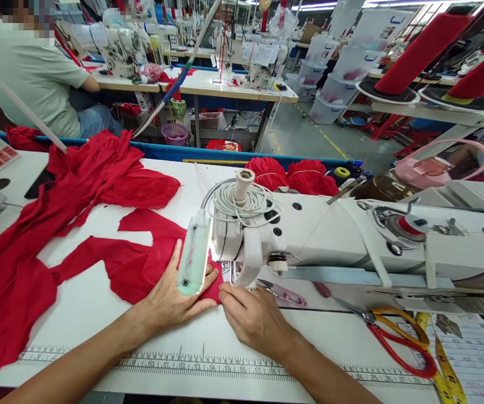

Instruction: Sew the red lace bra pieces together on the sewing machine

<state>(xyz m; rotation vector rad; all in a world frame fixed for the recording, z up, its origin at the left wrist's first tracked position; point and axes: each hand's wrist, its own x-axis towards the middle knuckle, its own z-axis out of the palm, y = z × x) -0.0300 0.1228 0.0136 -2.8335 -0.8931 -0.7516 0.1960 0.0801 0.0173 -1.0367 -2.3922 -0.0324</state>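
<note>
Red thin fabric (134, 269) lies under the spread left hand (174, 292); the right hand (252, 314) pinches its edge.

And the head camera is looking forward and down, facing the white metal sewing machine (242, 224) from close behind its table.

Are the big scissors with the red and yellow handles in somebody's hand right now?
No, the scissors lie on the table, while the left hand and right hand are both at the red cloth.
</note>
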